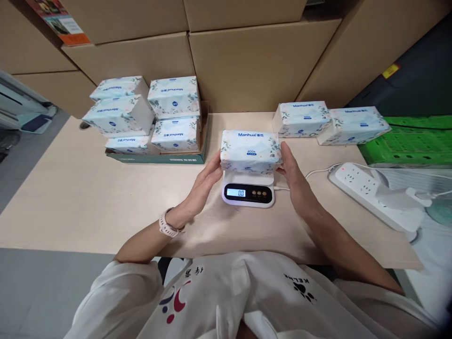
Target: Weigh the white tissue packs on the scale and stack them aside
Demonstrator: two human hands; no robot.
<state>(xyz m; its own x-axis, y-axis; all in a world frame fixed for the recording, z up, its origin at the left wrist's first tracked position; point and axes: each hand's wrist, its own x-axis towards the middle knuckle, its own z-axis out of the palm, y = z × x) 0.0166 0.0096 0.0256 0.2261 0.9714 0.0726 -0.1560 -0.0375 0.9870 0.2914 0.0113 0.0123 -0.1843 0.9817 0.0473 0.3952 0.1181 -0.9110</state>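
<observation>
A white-and-blue tissue pack (250,149) sits over a small white digital scale (248,189) whose display reads 0.0. My left hand (205,184) presses its fingers against the pack's left end. My right hand (294,172) presses against its right end. Both hands grip the pack between them. A watch is on my left wrist.
Several tissue packs (155,113) are stacked in a low cardboard tray at the back left. Two more packs (332,121) lie at the back right. A white power strip (370,193) with a cable lies to the right, beside a green crate (409,141). Cardboard boxes (247,61) line the back.
</observation>
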